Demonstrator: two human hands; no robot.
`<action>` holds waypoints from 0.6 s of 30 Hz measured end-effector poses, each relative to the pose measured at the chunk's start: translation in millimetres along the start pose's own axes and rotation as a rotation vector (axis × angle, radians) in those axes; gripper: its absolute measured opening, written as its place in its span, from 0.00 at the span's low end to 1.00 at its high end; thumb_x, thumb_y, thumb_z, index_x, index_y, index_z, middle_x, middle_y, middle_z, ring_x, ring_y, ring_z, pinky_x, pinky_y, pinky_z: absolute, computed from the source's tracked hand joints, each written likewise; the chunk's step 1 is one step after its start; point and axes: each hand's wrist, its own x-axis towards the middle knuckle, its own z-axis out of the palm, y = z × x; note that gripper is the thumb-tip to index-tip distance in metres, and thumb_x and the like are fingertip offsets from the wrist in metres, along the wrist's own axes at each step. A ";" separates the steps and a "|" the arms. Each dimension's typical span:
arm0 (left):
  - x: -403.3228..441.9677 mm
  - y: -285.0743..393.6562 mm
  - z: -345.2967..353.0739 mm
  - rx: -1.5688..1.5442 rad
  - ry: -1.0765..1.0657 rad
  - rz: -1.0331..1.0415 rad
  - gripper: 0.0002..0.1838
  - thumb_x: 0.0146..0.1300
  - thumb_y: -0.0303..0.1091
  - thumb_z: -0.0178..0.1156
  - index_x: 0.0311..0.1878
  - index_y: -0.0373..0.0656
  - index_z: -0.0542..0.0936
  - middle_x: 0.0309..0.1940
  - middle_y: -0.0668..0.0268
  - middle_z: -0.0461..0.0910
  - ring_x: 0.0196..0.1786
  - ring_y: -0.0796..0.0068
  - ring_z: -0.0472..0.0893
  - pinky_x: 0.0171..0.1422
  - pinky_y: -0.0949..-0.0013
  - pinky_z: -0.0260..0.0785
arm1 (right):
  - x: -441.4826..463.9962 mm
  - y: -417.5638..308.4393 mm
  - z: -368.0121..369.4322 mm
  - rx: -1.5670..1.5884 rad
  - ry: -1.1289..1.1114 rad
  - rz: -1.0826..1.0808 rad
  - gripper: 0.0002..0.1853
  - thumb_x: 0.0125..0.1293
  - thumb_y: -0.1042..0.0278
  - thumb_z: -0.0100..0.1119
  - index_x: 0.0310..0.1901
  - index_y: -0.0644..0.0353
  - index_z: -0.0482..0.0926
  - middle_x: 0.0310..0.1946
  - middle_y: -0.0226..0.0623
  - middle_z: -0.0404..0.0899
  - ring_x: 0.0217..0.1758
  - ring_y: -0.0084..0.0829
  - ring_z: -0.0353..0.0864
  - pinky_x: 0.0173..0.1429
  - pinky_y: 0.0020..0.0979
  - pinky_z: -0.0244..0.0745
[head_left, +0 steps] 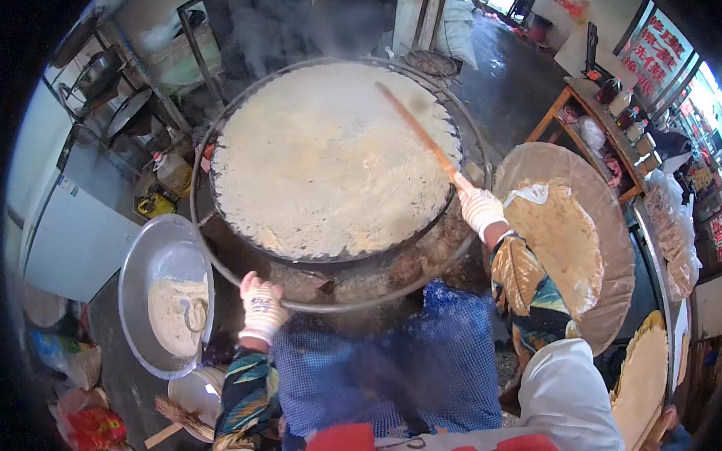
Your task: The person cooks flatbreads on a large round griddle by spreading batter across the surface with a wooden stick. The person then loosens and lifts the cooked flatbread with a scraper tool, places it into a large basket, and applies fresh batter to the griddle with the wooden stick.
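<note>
A broad round griddle holds a large, thin sheet of pale batter (323, 160), with a ragged edge and small holes near the front. My right hand (481, 210), in a white knit glove, is closed around the end of a long flat wooden stick (420, 132). The stick reaches across the right side of the batter sheet; I cannot tell whether its far end touches. A metal hoop (366, 305) runs around the griddle. At its front left, my gloved left hand (263, 305) has its fingers curled over the hoop.
On the left, a metal basin (164, 298) holds pale batter and a ladle-like handle. Finished flatbread (559, 240) lies on a round brown tray at right, with more flatbread (640, 378) stacked below. Bottles (620, 103) stand on a wooden table. A brush (183, 418) lies bottom left.
</note>
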 end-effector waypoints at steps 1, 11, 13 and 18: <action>3.3 -10.7 -3.3 0.026 -0.015 0.012 0.09 0.33 0.39 0.63 0.23 0.52 0.79 0.25 0.65 0.76 0.44 0.61 0.76 0.71 0.49 0.53 | 15.9 4.1 2.3 0.021 0.008 -0.001 0.24 0.72 0.56 0.39 0.69 0.26 0.60 0.42 0.46 0.82 0.45 0.48 0.82 0.50 0.47 0.74; 31.7 -176.5 59.0 0.137 -0.037 0.068 0.03 0.43 0.34 0.57 0.17 0.54 0.76 0.22 0.68 0.72 0.41 0.67 0.75 0.75 0.57 0.51 | 115.5 27.2 7.0 0.196 0.149 0.114 0.23 0.71 0.55 0.43 0.67 0.32 0.65 0.42 0.51 0.80 0.45 0.48 0.79 0.51 0.41 0.73; 44.6 -175.8 30.6 0.343 -0.015 0.193 0.03 0.44 0.32 0.55 0.20 0.53 0.78 0.25 0.65 0.74 0.44 0.63 0.75 0.76 0.56 0.49 | 118.6 33.3 20.2 0.182 0.196 0.053 0.23 0.71 0.54 0.43 0.67 0.33 0.65 0.35 0.50 0.81 0.36 0.44 0.82 0.43 0.40 0.77; 61.7 -184.5 18.0 0.595 -0.193 0.201 0.09 0.49 0.31 0.52 0.26 0.51 0.83 0.30 0.63 0.79 0.49 0.63 0.75 0.77 0.54 0.46 | 20.4 -8.0 -1.8 0.885 -0.048 0.311 0.21 0.72 0.62 0.44 0.65 0.31 0.70 0.18 0.31 0.71 0.12 0.25 0.70 0.14 0.29 0.64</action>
